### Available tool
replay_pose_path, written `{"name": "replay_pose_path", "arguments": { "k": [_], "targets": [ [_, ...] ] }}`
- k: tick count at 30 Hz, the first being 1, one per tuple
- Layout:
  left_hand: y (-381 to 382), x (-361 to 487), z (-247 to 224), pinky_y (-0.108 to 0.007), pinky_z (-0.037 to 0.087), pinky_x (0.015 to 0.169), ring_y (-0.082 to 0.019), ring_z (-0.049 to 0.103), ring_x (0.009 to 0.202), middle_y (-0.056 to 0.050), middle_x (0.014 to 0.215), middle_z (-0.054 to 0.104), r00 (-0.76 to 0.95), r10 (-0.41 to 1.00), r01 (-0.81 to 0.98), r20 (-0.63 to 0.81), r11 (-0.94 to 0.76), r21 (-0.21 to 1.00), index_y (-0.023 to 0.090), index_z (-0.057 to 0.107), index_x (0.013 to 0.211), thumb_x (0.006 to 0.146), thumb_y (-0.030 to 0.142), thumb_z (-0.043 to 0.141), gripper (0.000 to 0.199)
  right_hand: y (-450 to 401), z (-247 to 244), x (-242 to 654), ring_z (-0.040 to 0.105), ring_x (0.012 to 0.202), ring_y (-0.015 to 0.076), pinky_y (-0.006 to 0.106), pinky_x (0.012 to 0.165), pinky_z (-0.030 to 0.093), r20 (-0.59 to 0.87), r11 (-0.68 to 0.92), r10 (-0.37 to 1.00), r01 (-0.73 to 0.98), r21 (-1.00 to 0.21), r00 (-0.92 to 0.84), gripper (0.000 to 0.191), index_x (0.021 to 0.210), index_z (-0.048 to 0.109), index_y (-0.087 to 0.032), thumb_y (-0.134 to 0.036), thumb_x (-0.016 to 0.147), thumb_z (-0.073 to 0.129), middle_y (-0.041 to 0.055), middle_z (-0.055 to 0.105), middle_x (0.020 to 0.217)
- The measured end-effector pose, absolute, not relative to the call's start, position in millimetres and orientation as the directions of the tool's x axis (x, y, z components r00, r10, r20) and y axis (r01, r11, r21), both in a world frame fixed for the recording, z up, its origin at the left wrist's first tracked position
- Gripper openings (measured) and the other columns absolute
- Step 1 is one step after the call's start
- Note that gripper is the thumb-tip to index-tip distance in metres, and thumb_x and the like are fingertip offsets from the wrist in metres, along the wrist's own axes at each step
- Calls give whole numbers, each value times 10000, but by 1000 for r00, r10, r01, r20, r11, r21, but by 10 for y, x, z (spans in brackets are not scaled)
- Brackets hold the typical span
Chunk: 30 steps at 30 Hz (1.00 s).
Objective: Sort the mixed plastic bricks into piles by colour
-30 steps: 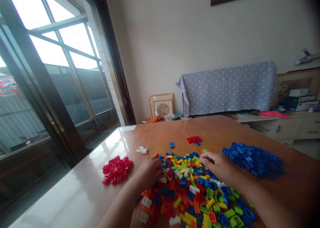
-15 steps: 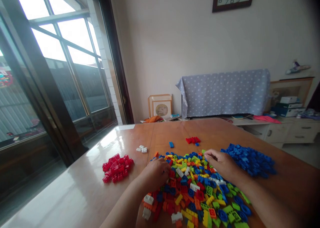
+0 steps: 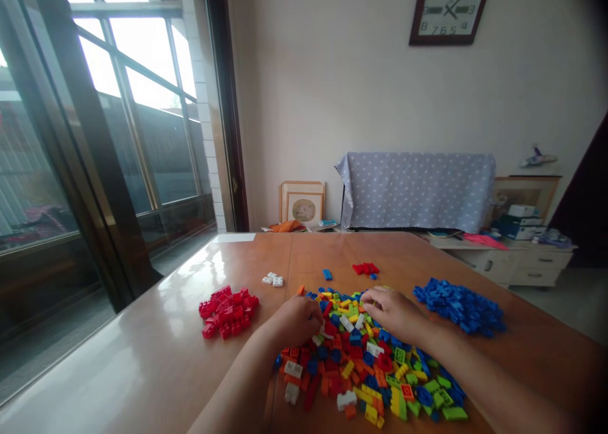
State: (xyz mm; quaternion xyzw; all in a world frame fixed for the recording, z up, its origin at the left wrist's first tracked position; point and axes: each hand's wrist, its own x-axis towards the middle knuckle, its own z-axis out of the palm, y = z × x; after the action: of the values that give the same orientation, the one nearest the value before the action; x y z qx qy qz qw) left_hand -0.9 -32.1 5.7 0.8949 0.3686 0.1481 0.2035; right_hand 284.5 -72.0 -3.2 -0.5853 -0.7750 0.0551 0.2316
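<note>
A mixed pile of toy building bricks (image 3: 375, 358) in red, blue, yellow, green, orange and white spreads over the table in front of me. My left hand (image 3: 299, 320) rests at the pile's left edge, fingers curled down among the bricks; the fingertips and anything in them are hidden. Over the far part of the pile, my right hand (image 3: 392, 310) reaches in from the right. Its fingers are bent and apart from the thumb, and I see no brick between them. An orange brick (image 3: 301, 290) lies just beyond my left hand.
On the wooden table (image 3: 156, 370), a heap of red bricks (image 3: 228, 312) sits left and a heap of blue bricks (image 3: 458, 307) right. Farther back lie white bricks (image 3: 272, 280), a blue brick (image 3: 327, 274) and a small red group (image 3: 365, 268). A cloth-covered object (image 3: 418, 190) stands behind.
My right hand has moved left over the far part of the pile, its fingers parting slightly. My left hand stays at the pile's left side. The camera view has tilted up and shifted.
</note>
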Motion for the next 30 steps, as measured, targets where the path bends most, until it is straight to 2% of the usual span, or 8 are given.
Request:
{"name": "replay_pose_path", "arguments": {
  "k": [5, 8, 12, 17, 21, 25, 30],
  "targets": [
    [-302, 3, 13, -236, 479, 750, -156, 621, 758, -12, 841, 742, 684, 719, 594, 124, -647, 479, 198, 740, 801, 745, 155, 517, 235, -510, 87, 2445, 624, 1016, 209, 278, 880, 423, 242, 386, 915, 877, -286, -324, 259, 1081, 707, -241, -268, 878, 549, 53, 710, 1072],
    [-309, 26, -3, -243, 470, 752, -161, 614, 753, -8, 822, 736, 674, 724, 597, 146, -650, 470, 207, 715, 767, 736, 151, 521, 204, -336, 87, 2241, 607, 1075, 228, 289, 898, 411, 160, 376, 924, 898, -228, -346, 319, 1131, 702, -256, -235, 849, 555, 57, 701, 1113],
    [-321, 39, -7, -255, 466, 744, -167, 611, 726, -7, 764, 718, 654, 740, 616, 160, -643, 454, 214, 681, 711, 731, 156, 525, 167, -139, 41, 2091, 618, 1035, 234, 285, 845, 411, 84, 367, 930, 910, -192, -357, 267, 1011, 738, -257, -215, 797, 584, 59, 698, 1063],
    [-300, 19, -48, -262, 470, 760, -183, 616, 773, -8, 796, 726, 637, 756, 616, 151, -617, 489, 236, 700, 755, 749, 183, 534, 175, -13, 26, 2018, 622, 960, 227, 270, 764, 401, 30, 372, 927, 909, -185, -374, 197, 892, 740, -237, -220, 716, 653, 58, 691, 1024],
    [-266, 10, -111, -279, 467, 799, -195, 616, 812, -17, 832, 722, 627, 764, 623, 154, -610, 489, 241, 698, 776, 759, 186, 543, 166, 2, 42, 2023, 616, 913, 211, 257, 717, 380, 44, 393, 918, 893, -220, -393, 157, 839, 735, -230, -249, 695, 675, 47, 688, 983],
    [-233, -5, -169, -267, 455, 743, -198, 610, 844, -37, 924, 705, 617, 761, 618, 198, -625, 477, 232, 687, 815, 744, 190, 560, 152, 24, 31, 2172, 612, 816, 177, 241, 673, 373, 88, 383, 923, 871, -307, -374, 127, 794, 730, -227, -256, 680, 684, 14, 705, 894],
    [-228, -11, -180, -258, 428, 714, -195, 584, 847, -37, 917, 673, 604, 770, 631, 206, -620, 466, 232, 663, 834, 747, 232, 589, 114, 206, -14, 2650, 608, 697, 143, 215, 611, 394, 162, 226, 972, 848, -479, -168, 175, 866, 711, -199, -308, 771, 613, -7, 708, 759]
  ]
}}
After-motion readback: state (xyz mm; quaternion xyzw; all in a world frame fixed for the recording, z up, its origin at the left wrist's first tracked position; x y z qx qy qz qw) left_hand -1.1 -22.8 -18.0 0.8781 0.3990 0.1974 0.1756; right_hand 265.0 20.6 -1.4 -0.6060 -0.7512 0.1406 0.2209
